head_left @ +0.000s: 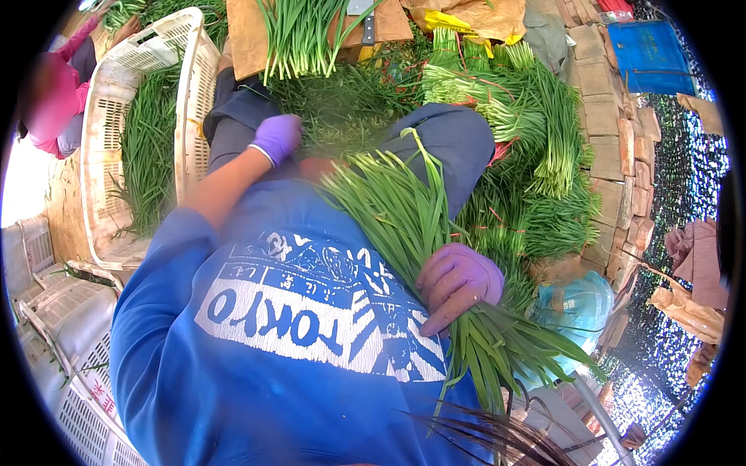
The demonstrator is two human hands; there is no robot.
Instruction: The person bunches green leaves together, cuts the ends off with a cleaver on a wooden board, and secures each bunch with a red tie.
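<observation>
My right hand, in a purple glove, is wrapped round the middle of a loose bunch of garlic chives. The bunch lies slantwise across my blue sweatshirt, its pale ends up by my right knee and its leafy tips hanging past the hand at lower right. My left hand, gloved in purple too, is over my left thigh, somewhat blurred. It looks curled closed; its fingertips are turned away, so whatever it may hold is hidden. Chive trimmings cover the ground between my knees.
At left stands a white plastic crate with chives inside. Ahead, a wooden board bears chives and a knife. Tied chive bundles are heaped at right beside a brick edging. Another person sits at far left.
</observation>
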